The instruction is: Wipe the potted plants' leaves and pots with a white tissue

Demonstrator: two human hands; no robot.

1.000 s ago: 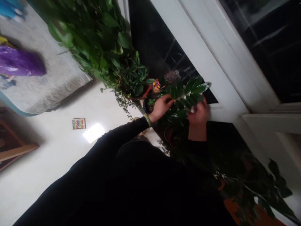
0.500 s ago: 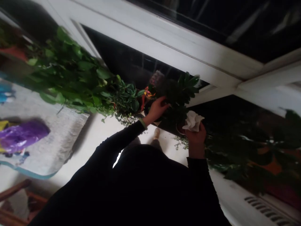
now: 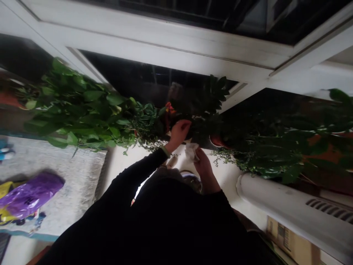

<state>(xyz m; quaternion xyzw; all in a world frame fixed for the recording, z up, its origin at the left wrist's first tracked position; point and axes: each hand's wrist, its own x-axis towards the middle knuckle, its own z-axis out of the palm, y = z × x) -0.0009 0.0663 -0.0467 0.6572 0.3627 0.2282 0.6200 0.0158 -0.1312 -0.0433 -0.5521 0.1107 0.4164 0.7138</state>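
Observation:
My left hand (image 3: 179, 134) reaches in among the potted plants with its fingers closed in a pinch. It is at the edge of a dark-leaved plant (image 3: 212, 97); whatever lies between the fingertips is too dark to make out. Lower and to the right, my right hand (image 3: 205, 167) grips a crumpled white tissue (image 3: 191, 151) just below the left hand. Red and yellow decoration (image 3: 169, 107) shows behind my left hand. A reddish pot (image 3: 217, 140) stands to the right of the dark-leaved plant.
Broad green leaves (image 3: 91, 110) crowd the left along the white window frame (image 3: 154, 46). On the far left a purple plastic bag (image 3: 38, 193) rests on a covered table (image 3: 79, 165). More plants and a white unit with slots (image 3: 278, 198) are at right.
My right hand has moved left and down with the tissue, closer to my left hand. The left hand stays by the dark-leaved plant, still pinched. The view has turned somewhat.

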